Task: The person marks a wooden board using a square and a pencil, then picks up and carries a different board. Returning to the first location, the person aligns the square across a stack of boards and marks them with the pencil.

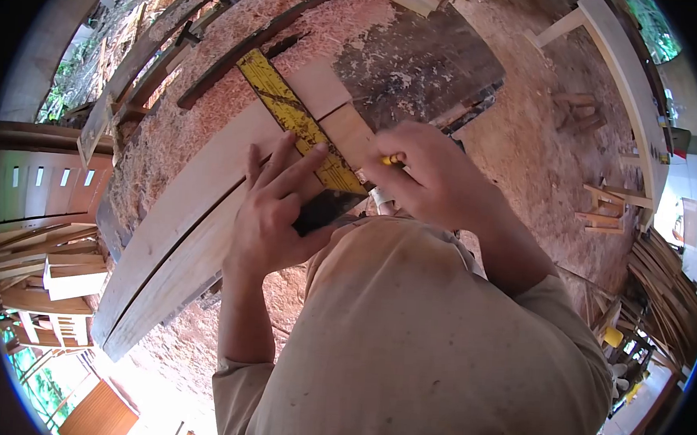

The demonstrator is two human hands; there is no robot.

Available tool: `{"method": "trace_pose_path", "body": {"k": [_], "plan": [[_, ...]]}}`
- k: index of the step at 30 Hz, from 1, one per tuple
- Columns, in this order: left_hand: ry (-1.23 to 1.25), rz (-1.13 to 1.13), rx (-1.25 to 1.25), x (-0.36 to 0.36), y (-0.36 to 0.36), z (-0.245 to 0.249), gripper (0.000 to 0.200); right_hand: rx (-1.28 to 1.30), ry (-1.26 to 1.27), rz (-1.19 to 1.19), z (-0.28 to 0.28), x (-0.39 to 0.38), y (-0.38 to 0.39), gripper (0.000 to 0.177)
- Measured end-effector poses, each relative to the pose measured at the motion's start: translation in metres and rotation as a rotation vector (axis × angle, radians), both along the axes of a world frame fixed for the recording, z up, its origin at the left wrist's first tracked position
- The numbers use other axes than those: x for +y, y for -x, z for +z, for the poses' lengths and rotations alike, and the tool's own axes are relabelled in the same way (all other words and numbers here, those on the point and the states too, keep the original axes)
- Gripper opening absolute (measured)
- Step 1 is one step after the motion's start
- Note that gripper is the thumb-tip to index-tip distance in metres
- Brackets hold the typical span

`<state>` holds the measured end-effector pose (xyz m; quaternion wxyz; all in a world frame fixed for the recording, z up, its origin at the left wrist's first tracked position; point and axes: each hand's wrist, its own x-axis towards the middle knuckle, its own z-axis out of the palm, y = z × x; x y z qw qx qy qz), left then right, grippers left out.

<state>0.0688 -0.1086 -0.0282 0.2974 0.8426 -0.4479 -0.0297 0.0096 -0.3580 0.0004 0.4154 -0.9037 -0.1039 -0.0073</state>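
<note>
A worn yellow straightedge [295, 116], its paint chipped dark, lies slantwise across two pale wooden boards. My left hand [274, 202] is spread flat, with its fingertips on the straightedge and the wood beside it. In my right hand [433, 175], closed just right of the straightedge, is a slim yellow pencil [395, 158], mostly hidden by the fingers. The upper board [188, 185] and the lower board [180, 264] have curved outer edges, with a dark gap between them. Where the pencil's tip touches cannot be seen.
The dark workbench top [419, 64] is strewn with shavings, and reddish shavings [327, 27] pile up behind the boards. Dark curved wooden pieces [271, 36] lie farther back. A small wooden stool [605, 207] stands on the dusty floor at right, near stacked wood strips [668, 281].
</note>
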Motion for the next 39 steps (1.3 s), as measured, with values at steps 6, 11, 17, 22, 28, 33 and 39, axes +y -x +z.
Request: {"method": "trace_pose_path", "body": {"k": [6, 11, 17, 22, 28, 33, 39], "plan": [[-0.015, 0.01, -0.01, -0.001, -0.001, 0.002, 0.037, -0.092, -0.256, -0.141, -0.004, 0.004, -0.012, 0.013], [-0.025, 0.011, -0.004, -0.002, -0.001, 0.003, 0.035, -0.327, -0.171, -0.114, -0.031, 0.018, -0.037, 0.013], [-0.034, 0.011, -0.023, -0.001, 0.0, 0.002, 0.035, -0.181, -0.084, -0.043, -0.019, 0.003, -0.019, 0.015], [-0.038, 0.012, -0.048, -0.003, 0.0, 0.004, 0.036, 0.162, -0.124, 0.059, 0.001, -0.017, 0.012, 0.017], [-0.013, -0.021, -0.089, -0.019, -0.005, 0.0, 0.041, 0.497, -0.658, -0.308, -0.045, 0.002, 0.024, 0.023], [-0.028, -0.037, -0.108, -0.033, -0.007, 0.001, 0.045, 0.602, -0.93, -0.315, -0.051, 0.012, 0.024, 0.025], [-0.02, -0.033, -0.125, -0.035, -0.007, 0.0, 0.046, 0.648, -1.076, -0.326, -0.064, 0.012, 0.025, 0.024]]}}
